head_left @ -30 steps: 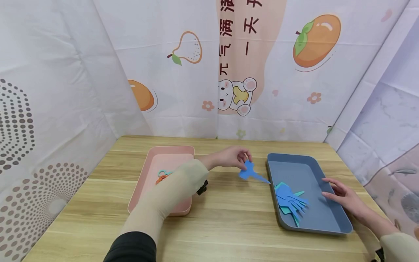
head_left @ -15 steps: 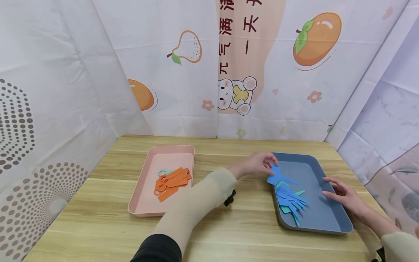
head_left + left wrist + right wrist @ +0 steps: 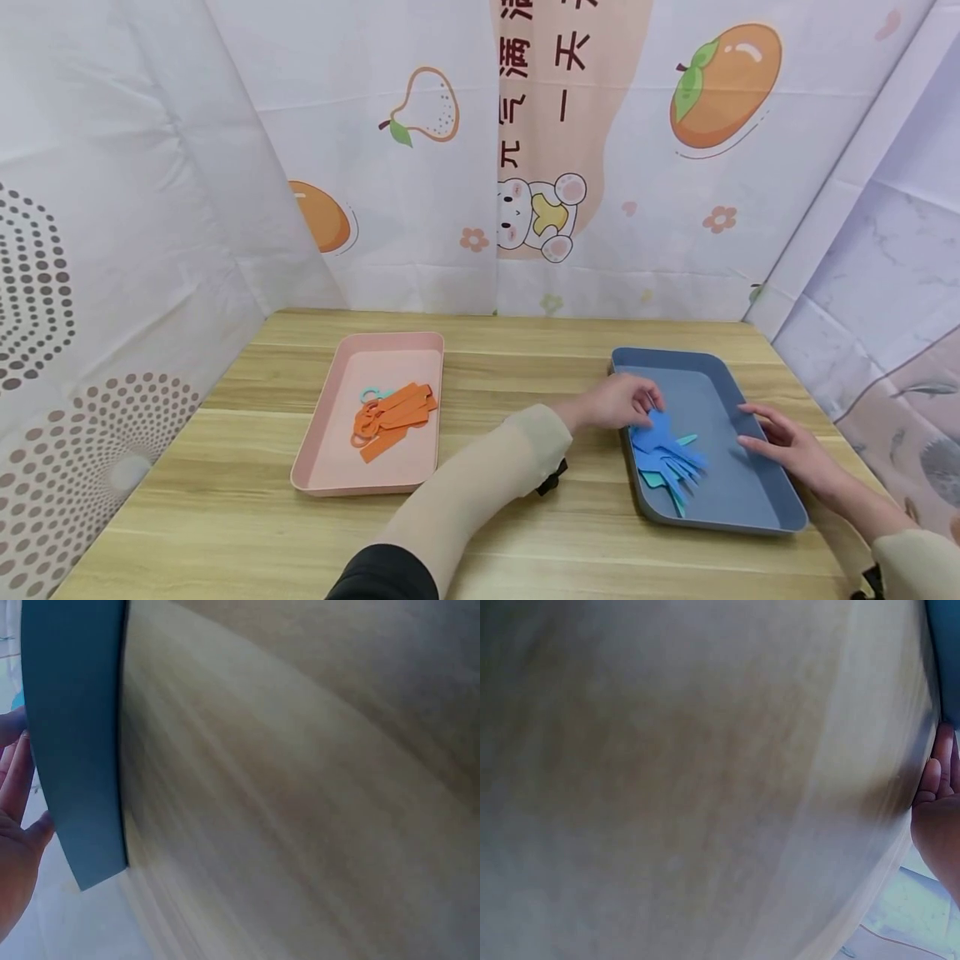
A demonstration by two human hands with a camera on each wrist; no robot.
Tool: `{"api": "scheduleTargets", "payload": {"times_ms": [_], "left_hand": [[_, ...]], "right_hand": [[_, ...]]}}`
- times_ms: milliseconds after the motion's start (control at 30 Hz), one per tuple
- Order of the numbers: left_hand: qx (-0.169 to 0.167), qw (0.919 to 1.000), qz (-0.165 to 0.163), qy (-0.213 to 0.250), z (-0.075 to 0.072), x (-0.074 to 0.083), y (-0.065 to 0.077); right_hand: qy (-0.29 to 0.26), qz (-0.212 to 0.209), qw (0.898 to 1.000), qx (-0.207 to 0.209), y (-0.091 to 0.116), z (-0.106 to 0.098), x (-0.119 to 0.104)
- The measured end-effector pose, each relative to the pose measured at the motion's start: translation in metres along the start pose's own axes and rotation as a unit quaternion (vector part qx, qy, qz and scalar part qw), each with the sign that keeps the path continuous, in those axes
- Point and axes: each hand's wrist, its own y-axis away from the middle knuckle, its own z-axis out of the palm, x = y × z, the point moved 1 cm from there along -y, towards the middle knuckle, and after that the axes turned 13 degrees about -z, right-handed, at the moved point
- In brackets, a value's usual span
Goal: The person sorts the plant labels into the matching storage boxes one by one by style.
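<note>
My left hand [image 3: 621, 402] reaches over the near-left wall of the blue-grey tray [image 3: 750, 492] and pinches a flat blue cutout [image 3: 660, 425] by its upper end. That cutout lies over a pile of flat blue and teal cutouts [image 3: 678, 467] with pointed strips fanning right. Its exact outline is lost against the pile. On the tray's right side my right hand [image 3: 787, 446] holds the rim, with index finger and thumb over the edge. In the left wrist view the left hand [image 3: 16, 825] is beside the tray wall [image 3: 75, 750]; the right wrist view shows curled right-hand fingers [image 3: 943, 769].
A pink tray [image 3: 330, 458] stands to the left, holding several flat orange pieces [image 3: 393, 417] with ring-shaped ends and a teal ring-ended piece [image 3: 370, 393]. Both trays sit on a wooden table [image 3: 517, 517]. A printed curtain [image 3: 480, 125] hangs behind the table.
My left hand has carried the blue cutout rightward from between the trays, over the wall and down onto the pile. The orange pieces have come into full sight. My right hand has stayed put.
</note>
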Motion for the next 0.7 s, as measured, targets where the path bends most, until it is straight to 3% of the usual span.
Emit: {"api": "scheduleTargets", "payload": {"times_ms": [233, 367, 500, 600, 700], "left_hand": [[0.005, 0.9999, -0.002, -0.010, 0.001, -0.008, -0.001], [0.006, 0.9986, 0.014, 0.050, -0.004, -0.011, 0.003], [-0.007, 0.9887, 0.035, 0.145, -0.015, -0.015, 0.010], [-0.009, 0.9830, 0.035, 0.180, -0.026, -0.017, 0.017], [-0.004, 0.9822, 0.029, 0.185, -0.036, -0.020, 0.027]], "right_hand": [[-0.004, -0.007, 1.000, 0.002, -0.001, 0.000, 0.002], [-0.007, -0.004, 1.000, 0.001, -0.002, 0.001, 0.004], [-0.016, 0.006, 1.000, -0.001, 0.000, -0.001, 0.004], [-0.020, 0.008, 1.000, 0.001, 0.003, -0.003, 0.004], [-0.016, 0.005, 1.000, 0.000, 0.005, -0.004, 0.006]]}}
